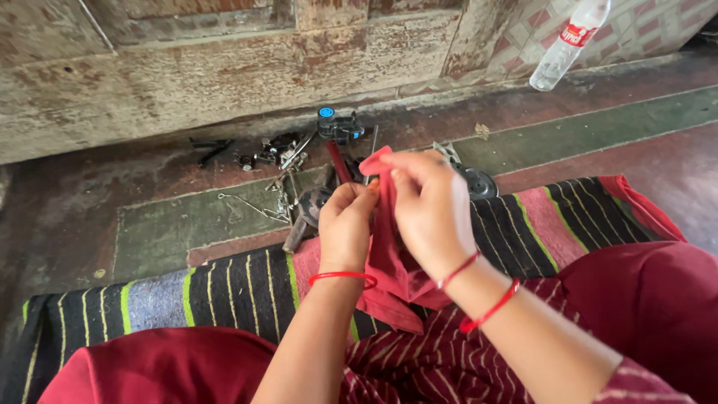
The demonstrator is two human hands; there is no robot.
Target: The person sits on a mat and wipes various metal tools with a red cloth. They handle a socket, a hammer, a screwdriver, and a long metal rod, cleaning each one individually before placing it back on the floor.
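Observation:
Both my hands are raised in front of me over a striped mat. My left hand and my right hand together pinch a red cloth that hangs down between them. The fingertips meet at the cloth's upper edge, where something small and orange shows between them; I cannot tell what it is. Red bangles ring both wrists.
Small metal parts and tools lie scattered on the floor ahead, with a dark device with a blue cap and a round black disc. A clear plastic bottle leans on the tiled wall at the top right. The striped mat covers the floor near my knees.

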